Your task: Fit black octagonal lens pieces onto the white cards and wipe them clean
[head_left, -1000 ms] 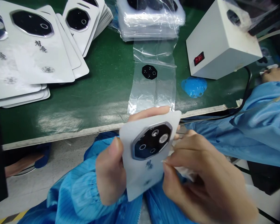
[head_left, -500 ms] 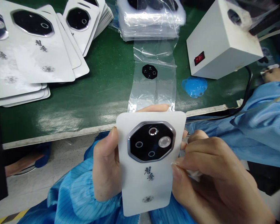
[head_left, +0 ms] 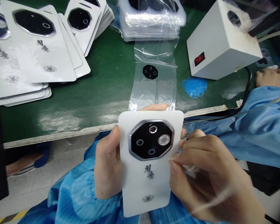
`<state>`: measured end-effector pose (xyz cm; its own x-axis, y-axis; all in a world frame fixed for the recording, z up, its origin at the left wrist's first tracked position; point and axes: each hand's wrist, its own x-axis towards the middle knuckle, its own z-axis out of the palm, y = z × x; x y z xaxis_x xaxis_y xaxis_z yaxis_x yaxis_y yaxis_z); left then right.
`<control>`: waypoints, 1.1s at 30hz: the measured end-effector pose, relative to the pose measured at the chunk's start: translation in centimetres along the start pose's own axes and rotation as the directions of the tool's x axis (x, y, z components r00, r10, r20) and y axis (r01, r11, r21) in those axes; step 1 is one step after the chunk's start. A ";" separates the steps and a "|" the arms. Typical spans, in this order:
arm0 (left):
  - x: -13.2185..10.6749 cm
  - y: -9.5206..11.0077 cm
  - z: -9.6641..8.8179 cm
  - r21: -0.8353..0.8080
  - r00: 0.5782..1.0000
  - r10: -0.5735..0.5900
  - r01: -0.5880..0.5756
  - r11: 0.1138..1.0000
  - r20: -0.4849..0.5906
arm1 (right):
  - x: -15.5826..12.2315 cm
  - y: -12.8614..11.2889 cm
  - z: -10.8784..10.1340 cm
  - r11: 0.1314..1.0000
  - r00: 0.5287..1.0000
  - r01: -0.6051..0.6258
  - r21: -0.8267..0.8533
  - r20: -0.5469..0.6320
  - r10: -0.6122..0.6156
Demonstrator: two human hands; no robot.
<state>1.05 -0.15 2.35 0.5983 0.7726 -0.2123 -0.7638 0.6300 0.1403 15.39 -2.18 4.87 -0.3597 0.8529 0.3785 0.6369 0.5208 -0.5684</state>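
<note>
L hand (head_left: 108, 165) has the white back panel (head_left: 136, 186) gripped — thumb on its L edge, fingers wrapped behind, tips showing at the R edge. Panel's held off the surface (head_left: 95, 96), just past its front edge, back face up to cam. Black octagonal cam window (head_left: 157, 149) at the upper end, silver rim, 4 round lens spots, dark script + round mark below.

R hand (head_left: 207, 168) is in a tight pinch on a small white wad (head_left: 191, 170), thumb & index tips right at the panel's R edge; can't tell if they touch it.

On surface: clear bag (head_left: 164, 90) w/ a small black octagonal pc (head_left: 150, 72), in or on it unclear. Bagged stack (head_left: 151, 34) behind. More white panels (head_left: 56, 57) piled on L. White box (head_left: 226, 40) w/ red switch (head_left: 199, 59) on R, blue patch (head_left: 195, 87) near it. Co-worker's hand (head_left: 272, 76) far R, blue sleeve (head_left: 263, 105).
</note>
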 end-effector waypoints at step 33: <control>0.0 -0.3 -1.7 0.699 0.874 0.410 -0.464 0.544 0.261 | 0.6 -1.4 3.0 0.985 0.978 -0.153 -0.086 -0.160 0.138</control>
<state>0.88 -0.46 0.65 0.2732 0.9539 0.1241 -0.5240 0.0394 0.8508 12.29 -2.28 3.71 -0.1550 0.8995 0.4085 0.7405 0.3795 -0.5547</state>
